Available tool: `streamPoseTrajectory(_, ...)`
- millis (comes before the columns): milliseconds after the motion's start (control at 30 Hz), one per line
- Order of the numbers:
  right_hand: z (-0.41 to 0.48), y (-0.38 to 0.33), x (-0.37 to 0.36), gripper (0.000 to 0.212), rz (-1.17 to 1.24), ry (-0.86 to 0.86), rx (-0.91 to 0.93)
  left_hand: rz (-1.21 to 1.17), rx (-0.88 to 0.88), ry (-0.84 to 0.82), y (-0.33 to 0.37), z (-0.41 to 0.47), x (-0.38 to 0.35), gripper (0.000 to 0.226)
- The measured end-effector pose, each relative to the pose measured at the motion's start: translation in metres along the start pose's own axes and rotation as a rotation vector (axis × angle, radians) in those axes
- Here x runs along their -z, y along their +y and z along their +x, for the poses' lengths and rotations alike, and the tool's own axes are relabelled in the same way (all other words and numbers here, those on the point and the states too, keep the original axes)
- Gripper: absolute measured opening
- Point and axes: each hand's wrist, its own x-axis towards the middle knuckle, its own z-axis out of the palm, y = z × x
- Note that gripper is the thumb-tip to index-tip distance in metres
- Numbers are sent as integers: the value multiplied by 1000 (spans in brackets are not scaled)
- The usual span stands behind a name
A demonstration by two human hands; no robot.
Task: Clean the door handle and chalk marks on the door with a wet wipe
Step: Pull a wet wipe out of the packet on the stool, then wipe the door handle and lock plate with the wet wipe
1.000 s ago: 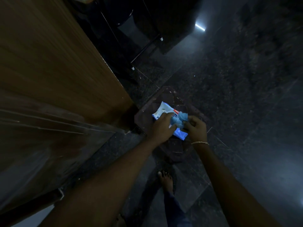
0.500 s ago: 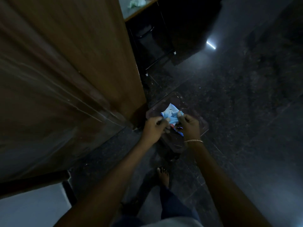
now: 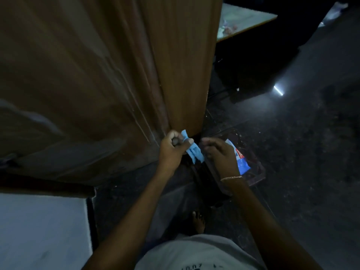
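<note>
My left hand (image 3: pixel 172 149) is closed on a crumpled blue wet wipe (image 3: pixel 193 151), which hangs from my fingers close to the lower edge of the brown wooden door (image 3: pixel 109 78). Faint pale chalk lines (image 3: pixel 136 115) run down the door's face. My right hand (image 3: pixel 220 154) hovers just to the right of the wipe with its fingers loosely apart and nothing in them. Behind that hand, the blue and white wipe packet (image 3: pixel 240 160) lies on a dark low stool (image 3: pixel 255 168). The door handle is out of sight.
The room is dim, with a dark polished floor (image 3: pixel 292 143) reflecting a light. A table edge (image 3: pixel 247 24) with small items sits behind the door. My bare foot (image 3: pixel 198 223) stands below the stool. A pale wall (image 3: pixel 39 230) fills the lower left.
Both hands were on the packet on the stool. The wipe has come out in my left hand, my right hand has let go, and my view has swung up to the door.
</note>
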Motion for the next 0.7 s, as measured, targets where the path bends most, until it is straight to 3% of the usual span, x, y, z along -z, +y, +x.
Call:
streamPoseTrajectory(167, -7, -17, -44, 24, 33, -353, 41, -15, -3, 69, 5, -12, 39, 26)
streamPoseTrajectory(333, -13, -25, -94, 18, 56, -338, 74, -81, -30, 139, 7, -30, 93, 23)
streamPoseTrajectory(533, -42, -39, -182, 20, 79, -380, 110, -158, -43, 118, 2, -70, 189, 60)
streamPoseTrajectory(700, -76, -46, -272, 32, -11, -443, 158, 21, -142, 218, -6, -101, 282, 22)
